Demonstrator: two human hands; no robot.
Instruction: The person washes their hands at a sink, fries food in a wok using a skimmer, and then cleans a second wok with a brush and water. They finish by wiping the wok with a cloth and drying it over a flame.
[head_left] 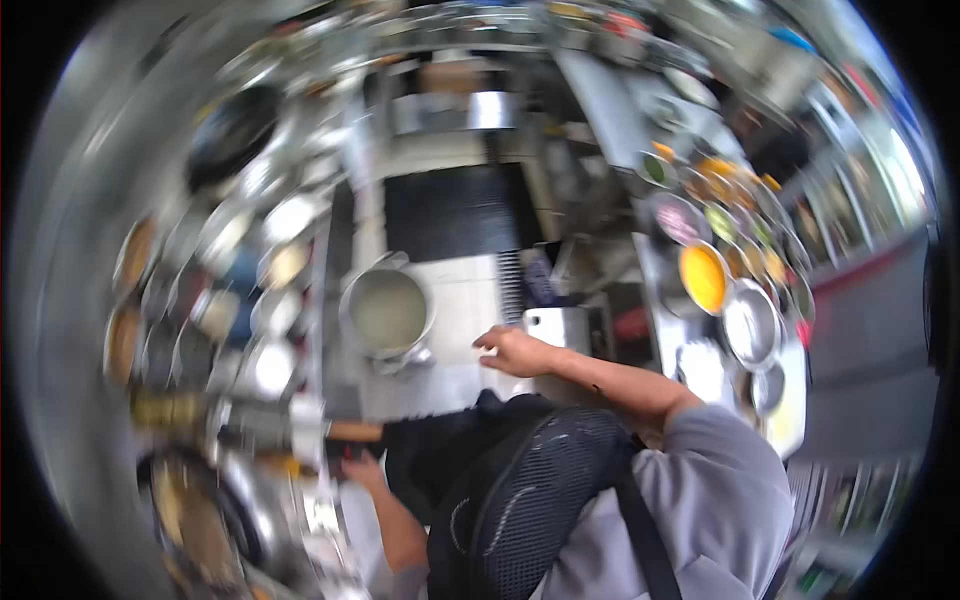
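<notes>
My right hand (512, 352) hangs over the light floor tiles, fingers loosely apart and nothing in them. To its left is a large round metal pot (388, 312) with handles and pale, cloudy contents. My left hand (364, 471) is low at the edge of the left counter, just below a wooden handle (355, 431). Its fingers are smeared by motion, beside something small, dark and red, so any grip is unclear.
Stacked bowls and containers (275, 314) line the left counter, with a large pan (195, 525) below. On the right counter stand bowls of food, one bright orange (703, 278), and a metal bowl (751, 325). A black mat (455, 212) lies ahead.
</notes>
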